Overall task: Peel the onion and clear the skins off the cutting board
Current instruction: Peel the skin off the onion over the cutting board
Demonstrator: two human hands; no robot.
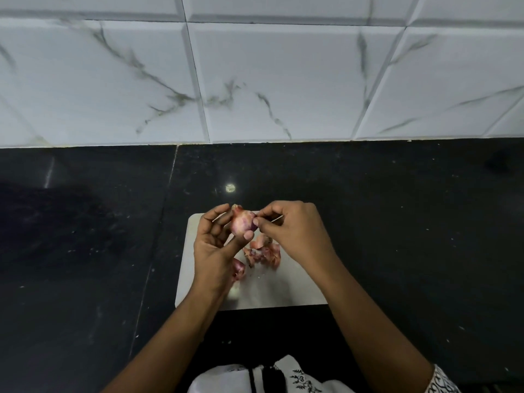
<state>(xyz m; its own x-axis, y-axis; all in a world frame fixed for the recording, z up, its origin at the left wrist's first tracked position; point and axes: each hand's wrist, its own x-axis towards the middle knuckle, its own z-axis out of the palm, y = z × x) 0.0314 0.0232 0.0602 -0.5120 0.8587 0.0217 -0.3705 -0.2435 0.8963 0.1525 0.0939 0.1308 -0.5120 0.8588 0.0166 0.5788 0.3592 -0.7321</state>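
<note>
Left hand (215,246) is gripping the onion (241,226) (tip pointing toward the cutting board's (283,289) far edge); right hand (293,231) is pinching its side.

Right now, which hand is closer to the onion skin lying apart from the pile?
Left. The left hand overlaps that lone skin in view; the right hand sits beyond the pile, at the onion.

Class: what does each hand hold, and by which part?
The left hand grips the onion round its sides; the right hand pinches its right side.
</note>
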